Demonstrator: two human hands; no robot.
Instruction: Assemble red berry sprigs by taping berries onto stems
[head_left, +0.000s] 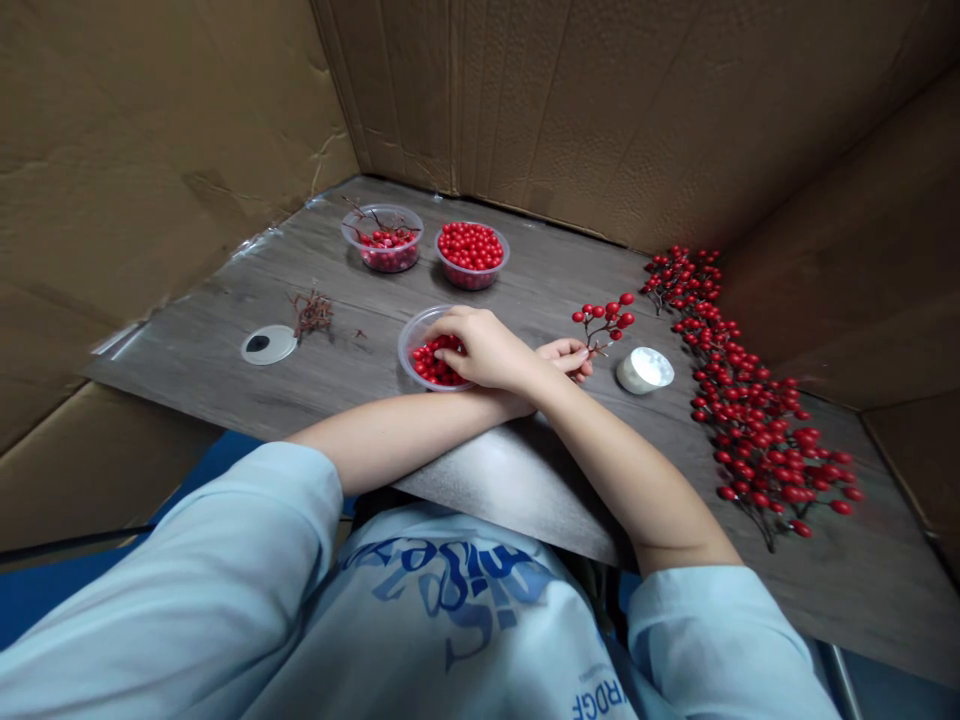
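My arms cross, the right forearm over the left. My left hand (pixel 566 358), out on the right side, pinches the stem of an artificial berry sprig (pixel 598 325) with several red berries on brown twigs. My right hand (pixel 484 345) reaches left into a clear plastic bowl (pixel 403 350) of loose red berries (pixel 435 362). Its thumb and forefinger are curved and apart, with berries showing between them; the other fingertips are hidden. Close to the sprig stands a small round white tub (pixel 645 370).
Behind are a clear bowl (pixel 471 272) full of red berries and another (pixel 384 250) with pinkish-red berries and twigs. Leftward lie a white disc with a black spot (pixel 268 345) and a brown twig pile (pixel 312 314). Finished-looking berry sprigs (pixel 750 410) line the right. Cardboard walls (pixel 510 110) surround the table.
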